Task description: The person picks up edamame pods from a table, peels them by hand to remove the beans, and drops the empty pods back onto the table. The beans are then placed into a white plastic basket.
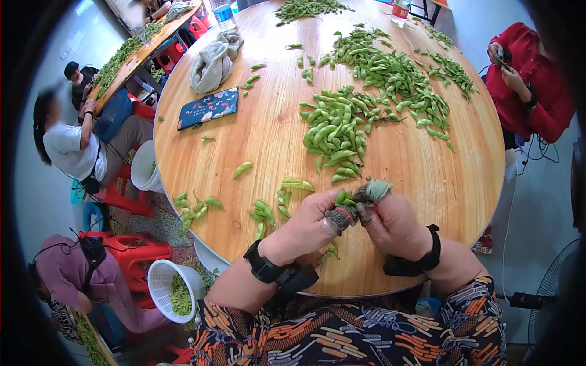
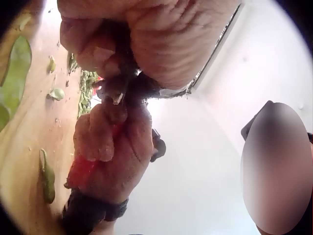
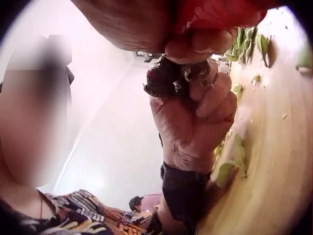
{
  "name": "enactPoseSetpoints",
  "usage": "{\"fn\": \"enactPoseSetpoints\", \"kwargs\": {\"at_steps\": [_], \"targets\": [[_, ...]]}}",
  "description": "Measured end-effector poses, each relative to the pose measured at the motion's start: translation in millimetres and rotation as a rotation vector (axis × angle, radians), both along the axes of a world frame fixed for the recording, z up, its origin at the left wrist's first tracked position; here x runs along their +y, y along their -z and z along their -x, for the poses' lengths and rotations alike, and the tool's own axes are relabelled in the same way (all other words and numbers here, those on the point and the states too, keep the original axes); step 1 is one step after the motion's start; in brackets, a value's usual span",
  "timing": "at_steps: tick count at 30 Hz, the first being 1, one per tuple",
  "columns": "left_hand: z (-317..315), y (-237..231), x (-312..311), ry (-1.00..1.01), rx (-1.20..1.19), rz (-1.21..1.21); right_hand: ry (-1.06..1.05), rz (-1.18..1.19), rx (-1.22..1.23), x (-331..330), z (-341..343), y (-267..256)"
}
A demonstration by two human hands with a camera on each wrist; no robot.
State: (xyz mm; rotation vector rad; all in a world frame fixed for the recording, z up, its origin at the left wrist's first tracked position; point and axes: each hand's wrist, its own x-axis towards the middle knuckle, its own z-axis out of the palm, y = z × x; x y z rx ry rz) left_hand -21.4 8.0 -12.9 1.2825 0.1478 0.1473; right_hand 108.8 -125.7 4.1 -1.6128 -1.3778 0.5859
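Observation:
My left hand (image 1: 305,224) grips green edamame pods (image 1: 343,198) between thumb and curled fingers, over the near part of the round table. Pressed up against it, my right hand (image 1: 398,227) pinches at the same pods with bent fingers. Dark knitted covers wrap some digits, and a pale green wrap (image 1: 379,190) sits on a right finger. In the left wrist view the fingertips of the right hand (image 2: 115,152) meet those of the left; the pod between them is mostly hidden. The right wrist view shows the left hand (image 3: 190,122) with its fingers curled.
A large edamame heap (image 1: 336,128) lies just beyond my hands, with another pile (image 1: 390,73) farther back. Loose pods (image 1: 262,211) lie left of my hands. A blue patterned booklet (image 1: 208,110) and grey cloth (image 1: 215,61) rest at left. A person in red (image 1: 531,85) sits at right.

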Motion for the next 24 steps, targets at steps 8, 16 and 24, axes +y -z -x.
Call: {"fn": "enactPoseSetpoints", "kwargs": {"at_steps": [8,16,24], "targets": [[-3.6,-14.0,8.5,-0.317,0.154,0.087,0.126,-0.157,0.02,6.1,-5.0,-3.5],[-6.5,-1.3,33.9,-0.424,0.055,0.583,-0.22,0.277,-0.479,15.9,-21.1,-15.6],[-7.6,-7.6,27.0,-0.457,0.042,0.459,-0.149,0.31,-0.918,54.0,-14.7,-11.9]]}}
